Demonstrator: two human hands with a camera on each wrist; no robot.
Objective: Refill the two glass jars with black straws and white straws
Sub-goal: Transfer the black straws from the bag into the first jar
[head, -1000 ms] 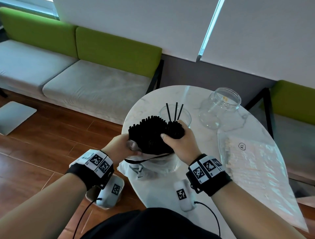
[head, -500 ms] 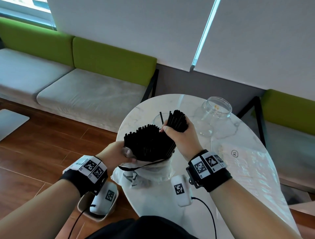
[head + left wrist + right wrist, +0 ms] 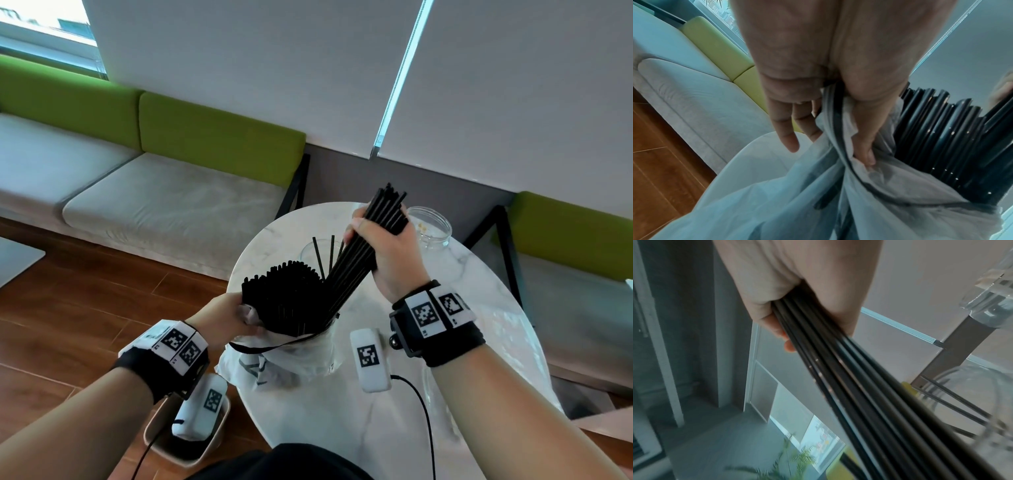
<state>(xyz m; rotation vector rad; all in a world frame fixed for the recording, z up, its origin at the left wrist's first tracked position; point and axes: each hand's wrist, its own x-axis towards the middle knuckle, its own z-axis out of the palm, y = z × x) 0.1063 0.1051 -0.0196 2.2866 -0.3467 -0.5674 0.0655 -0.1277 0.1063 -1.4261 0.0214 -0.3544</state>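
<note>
A person's right hand [image 3: 385, 250] gripped a tilted bundle of black straws [image 3: 366, 246] above the round marble table [image 3: 376, 411], its lower ends still inside the plastic bag [image 3: 294, 356], whose rim the left hand [image 3: 229, 317] pinched. Behind the bag stood a glass jar [image 3: 311, 251] with a few black straws; a second glass jar [image 3: 433, 228] stood beyond the right hand.

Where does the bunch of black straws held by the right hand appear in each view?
Head: bunch right of centre, slanting up from the bag.
Left wrist: only its lower ends, far right edge.
Right wrist: centre, running diagonally.
Shared landmark: the right hand gripping it.
</note>
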